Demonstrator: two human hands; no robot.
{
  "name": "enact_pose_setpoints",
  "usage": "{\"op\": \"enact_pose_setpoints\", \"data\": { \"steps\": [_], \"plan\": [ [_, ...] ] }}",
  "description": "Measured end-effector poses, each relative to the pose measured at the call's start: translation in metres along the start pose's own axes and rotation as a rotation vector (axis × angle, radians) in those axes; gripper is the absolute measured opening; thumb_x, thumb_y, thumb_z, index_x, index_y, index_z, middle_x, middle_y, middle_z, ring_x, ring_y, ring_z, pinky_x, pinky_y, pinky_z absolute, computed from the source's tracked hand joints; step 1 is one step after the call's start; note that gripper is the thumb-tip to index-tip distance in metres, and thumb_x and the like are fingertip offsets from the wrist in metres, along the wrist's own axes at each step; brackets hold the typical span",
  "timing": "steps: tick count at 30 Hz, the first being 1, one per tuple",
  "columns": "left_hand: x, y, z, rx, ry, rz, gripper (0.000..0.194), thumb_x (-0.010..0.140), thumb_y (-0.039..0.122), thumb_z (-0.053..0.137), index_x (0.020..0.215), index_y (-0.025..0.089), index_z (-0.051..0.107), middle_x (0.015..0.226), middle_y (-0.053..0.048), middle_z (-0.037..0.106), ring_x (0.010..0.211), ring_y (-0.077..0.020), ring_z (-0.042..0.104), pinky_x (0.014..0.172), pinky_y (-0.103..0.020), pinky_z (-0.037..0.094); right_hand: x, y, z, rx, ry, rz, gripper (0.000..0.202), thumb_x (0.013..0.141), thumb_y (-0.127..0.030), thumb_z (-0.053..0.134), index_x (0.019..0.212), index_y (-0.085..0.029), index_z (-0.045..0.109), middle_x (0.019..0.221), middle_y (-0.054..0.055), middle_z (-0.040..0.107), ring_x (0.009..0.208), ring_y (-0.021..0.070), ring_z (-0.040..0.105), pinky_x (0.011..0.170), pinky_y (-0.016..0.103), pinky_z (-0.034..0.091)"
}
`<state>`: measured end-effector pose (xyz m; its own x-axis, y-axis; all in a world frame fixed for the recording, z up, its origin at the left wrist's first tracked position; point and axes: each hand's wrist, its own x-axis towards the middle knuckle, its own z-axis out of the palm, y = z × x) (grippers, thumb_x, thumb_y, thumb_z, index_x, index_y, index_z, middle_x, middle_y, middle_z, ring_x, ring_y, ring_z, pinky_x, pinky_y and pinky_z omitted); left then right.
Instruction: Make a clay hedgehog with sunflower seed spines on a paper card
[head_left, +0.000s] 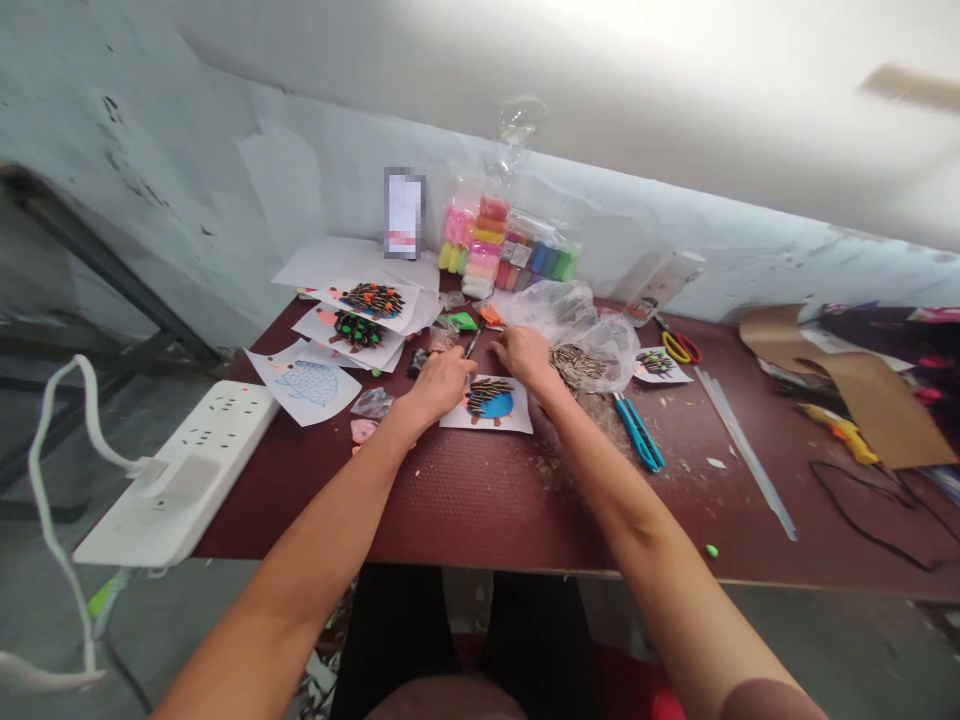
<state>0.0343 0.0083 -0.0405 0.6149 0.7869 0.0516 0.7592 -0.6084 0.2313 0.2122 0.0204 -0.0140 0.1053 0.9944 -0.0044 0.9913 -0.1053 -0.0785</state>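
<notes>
A white card [499, 420] with a blue hedgehog lies in the middle of the table, dark seeds covering part of its back. My left hand [444, 380] is at the card's upper left edge, fingers pressed together; what they hold, if anything, is too small to tell. Above the card's upper right corner, my right hand [521, 352] has its fingers curled down near an orange clay piece [491, 315]; its fingertips are hidden. Right of that hand, a clear plastic bag [619, 350] holds many dark seeds [576, 366]. Green clay [459, 321] lies behind my left hand.
Finished hedgehog cards [358, 330] and a drawn one [304, 385] lie left, near a white power strip [180, 470]. Clay packs [487, 245] and a phone [405, 212] stand at the wall. Right are teal pliers [637, 432], scissors [679, 347], glue sticks [746, 450] and a glue gun [841, 432].
</notes>
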Motion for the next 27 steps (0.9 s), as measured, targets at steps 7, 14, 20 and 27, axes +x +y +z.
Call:
{"op": "enact_pose_setpoints", "data": {
  "steps": [7, 14, 20, 27],
  "plan": [
    [0.0, 0.0, -0.001, 0.001, -0.009, -0.006, 0.034, 0.095, 0.014, 0.052, 0.115, 0.022, 0.078, 0.113, -0.01, 0.066, 0.103, -0.0252, 0.068, 0.091, -0.036, 0.049, 0.004, -0.007, -0.004, -0.056, -0.044, 0.046, 0.036, 0.098, -0.019, 0.048, 0.122, -0.014, 0.074, 0.124, 0.019, 0.074, 0.118, 0.0327, 0.068, 0.093, 0.038, 0.051],
    [0.0, -0.001, 0.0, -0.009, 0.0, 0.002, 0.035, 0.095, 0.014, 0.051, 0.113, 0.022, 0.079, 0.113, -0.01, 0.066, 0.105, -0.0262, 0.068, 0.091, -0.036, 0.049, -0.002, -0.002, -0.005, -0.044, -0.043, 0.023, 0.038, 0.094, -0.015, 0.047, 0.121, -0.014, 0.073, 0.124, 0.019, 0.074, 0.116, 0.0321, 0.068, 0.089, 0.036, 0.05],
    [0.0, -0.001, 0.001, 0.003, 0.004, 0.002, 0.036, 0.096, 0.014, 0.048, 0.113, 0.021, 0.079, 0.112, -0.01, 0.066, 0.102, -0.0253, 0.068, 0.089, -0.035, 0.049, -0.027, 0.023, -0.01, 0.163, 0.124, -0.013, 0.028, 0.09, -0.015, 0.053, 0.106, -0.015, 0.075, 0.105, 0.012, 0.078, 0.098, 0.0241, 0.069, 0.084, 0.031, 0.048],
    [-0.001, -0.002, -0.001, -0.013, 0.008, 0.016, 0.034, 0.095, 0.014, 0.049, 0.112, 0.02, 0.079, 0.111, -0.012, 0.068, 0.104, -0.0257, 0.068, 0.088, -0.034, 0.049, -0.072, 0.044, -0.01, 0.564, 0.329, -0.017, 0.019, 0.083, -0.018, 0.062, 0.093, -0.019, 0.078, 0.086, 0.003, 0.078, 0.075, 0.0178, 0.067, 0.077, 0.028, 0.048]
  ]
}}
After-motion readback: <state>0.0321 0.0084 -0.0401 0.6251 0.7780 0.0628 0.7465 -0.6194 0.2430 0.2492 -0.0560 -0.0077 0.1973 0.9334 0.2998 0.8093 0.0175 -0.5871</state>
